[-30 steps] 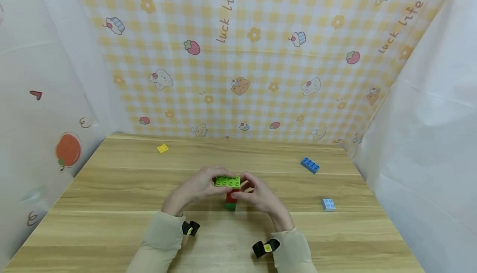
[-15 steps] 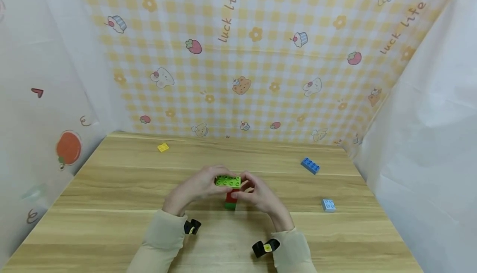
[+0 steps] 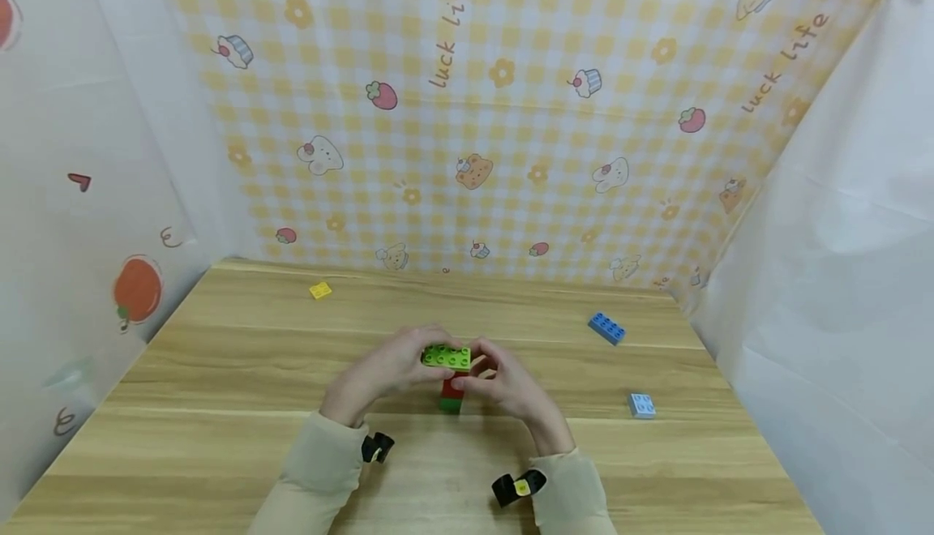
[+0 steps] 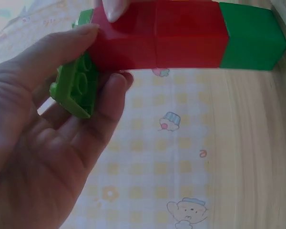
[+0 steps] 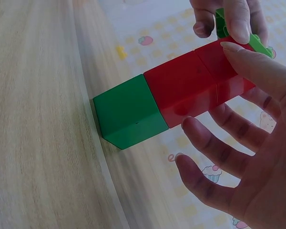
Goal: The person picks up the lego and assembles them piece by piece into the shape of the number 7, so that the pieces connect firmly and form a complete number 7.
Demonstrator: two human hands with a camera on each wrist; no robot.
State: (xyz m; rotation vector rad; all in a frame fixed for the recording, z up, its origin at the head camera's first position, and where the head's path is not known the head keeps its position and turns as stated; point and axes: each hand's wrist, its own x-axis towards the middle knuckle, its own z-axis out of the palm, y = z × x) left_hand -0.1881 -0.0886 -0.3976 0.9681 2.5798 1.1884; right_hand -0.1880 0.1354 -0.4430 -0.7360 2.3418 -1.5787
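A small tower of toy building bricks stands on the table at the middle of the head view. At its base is a dark green brick (image 5: 128,114), with two red bricks (image 4: 190,36) above. A flat light green brick (image 3: 447,357) with studs lies across the top and overhangs toward the left; its hollow underside shows in the left wrist view. My left hand (image 3: 394,363) pinches this light green brick between thumb and fingers. My right hand (image 3: 507,383) holds the upper red brick from the right side, thumb on its near face.
A blue brick (image 3: 607,328) lies at the back right of the wooden table (image 3: 219,438), with a light blue brick (image 3: 642,405) nearer on the right. A thin yellow piece (image 3: 320,290) lies at the back left. Behind the table hangs a checked cloth (image 3: 438,130).
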